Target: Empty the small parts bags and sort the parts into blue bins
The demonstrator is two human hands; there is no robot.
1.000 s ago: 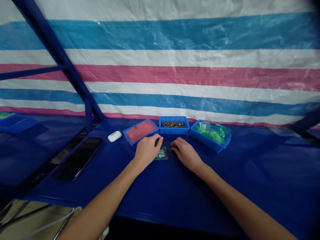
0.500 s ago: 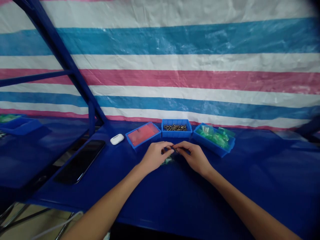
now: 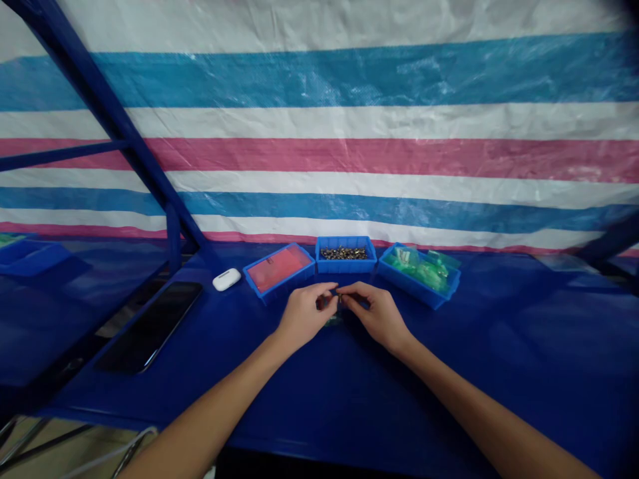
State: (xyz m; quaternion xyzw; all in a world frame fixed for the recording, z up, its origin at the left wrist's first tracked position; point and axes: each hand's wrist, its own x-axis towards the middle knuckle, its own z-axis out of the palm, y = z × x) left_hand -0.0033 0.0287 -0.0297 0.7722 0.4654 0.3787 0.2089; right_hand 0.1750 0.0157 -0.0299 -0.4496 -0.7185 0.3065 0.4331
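Left hand and right hand close together, fingertips pinched on a small dark part, too small to identify. Just below, a green packet, partly hidden by the hands, on the blue surface. Just beyond, a red-floored bin, a bin of small metal parts and a bin of green bags. Farther left, a white earbud case and a black phone.

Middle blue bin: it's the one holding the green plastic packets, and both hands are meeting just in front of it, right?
Not quite. The head view shows the middle blue bin holding small metal parts, not green packets. The green plastic packets are in the blue bin to its right. Both hands do meet just in front of it: left hand, right hand.
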